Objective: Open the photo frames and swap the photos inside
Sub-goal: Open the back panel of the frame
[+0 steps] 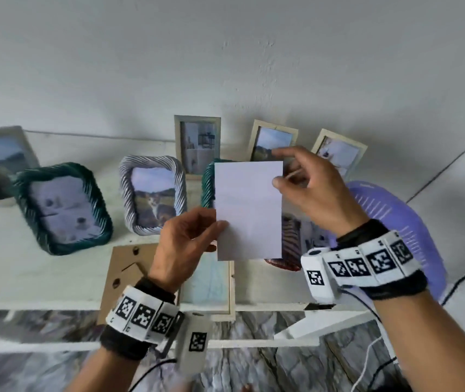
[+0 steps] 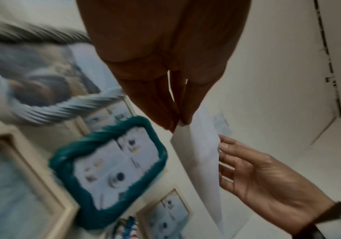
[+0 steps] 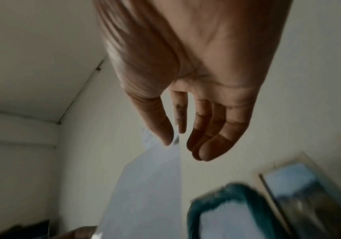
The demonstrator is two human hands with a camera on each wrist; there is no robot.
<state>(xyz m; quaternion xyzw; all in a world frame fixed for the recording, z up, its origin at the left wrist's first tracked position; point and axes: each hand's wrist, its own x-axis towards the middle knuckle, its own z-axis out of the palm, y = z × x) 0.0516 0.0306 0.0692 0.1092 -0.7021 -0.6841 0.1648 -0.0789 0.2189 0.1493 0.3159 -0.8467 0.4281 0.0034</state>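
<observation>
Photo (image 1: 249, 210) held upright in the air above the shelf (image 1: 41, 281), blank white back toward the head camera. Left hand (image 1: 181, 244) pinching the photo's lower left edge, thumb in front, fingers behind; same pinch plain in the left wrist view. Right hand (image 1: 309, 188) at the photo's upper right corner, thumb in front of the paper, index finger behind it, other fingers loosely spread; whether thumb and finger actually grip the corner cannot be told.

Below the photo, flat on the shelf: opened wooden frame (image 1: 227, 312), pale blue inside, with brown backing board (image 1: 123, 274) lying just left of it, partly under the left wrist. Behind the photo: teal frame (image 1: 207, 182), mostly hidden. Left of the photo: white twisted frame (image 1: 152, 193) with a cat picture, then a larger green frame (image 1: 61, 207), then a blurred pale frame (image 1: 0, 161). Behind and above the photo, leaning on the wall: three wooden frames (image 1: 197, 144). Right of the photo: purple basket (image 1: 395, 222).
</observation>
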